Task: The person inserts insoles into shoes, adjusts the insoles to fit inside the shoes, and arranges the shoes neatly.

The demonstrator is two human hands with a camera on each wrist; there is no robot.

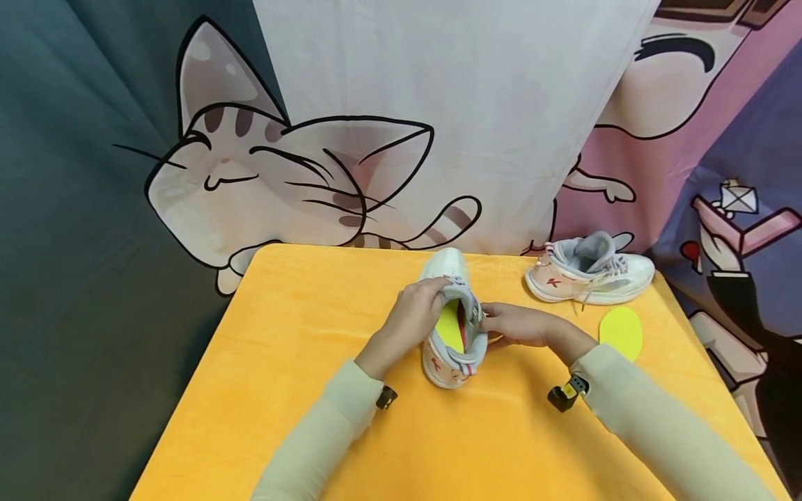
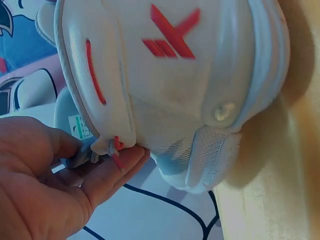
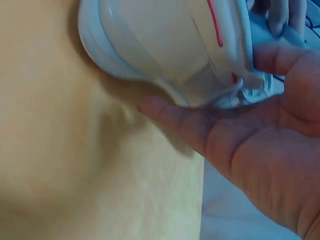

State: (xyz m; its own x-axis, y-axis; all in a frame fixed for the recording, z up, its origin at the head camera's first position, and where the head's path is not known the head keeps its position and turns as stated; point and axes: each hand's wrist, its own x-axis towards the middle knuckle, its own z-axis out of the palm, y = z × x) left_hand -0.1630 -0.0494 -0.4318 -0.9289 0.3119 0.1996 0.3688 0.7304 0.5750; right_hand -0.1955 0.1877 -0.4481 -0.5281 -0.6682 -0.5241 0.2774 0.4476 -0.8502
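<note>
I count two shoes on my feed: one held shoe (image 1: 443,372) and one far shoe (image 1: 569,278). Yellow-green insoles come to two: one inner insole (image 1: 448,327) and one loose insole (image 1: 622,332). I have two grips in sight, both bare hands: one left grip (image 1: 413,309) and one right grip (image 1: 520,325). Sleeves number two, the left sleeve (image 1: 326,431) and the right sleeve (image 1: 664,417). I make out two dark wrist devices, a left device (image 1: 386,397) and a right device (image 1: 562,398). Of red marks shaped like a K, the head view gives me two, a near mark (image 1: 436,363) and a far mark (image 1: 554,282). I tally one desk (image 1: 301,334), one printed cat (image 1: 188,195) and one printed envelope (image 1: 739,199).
</note>
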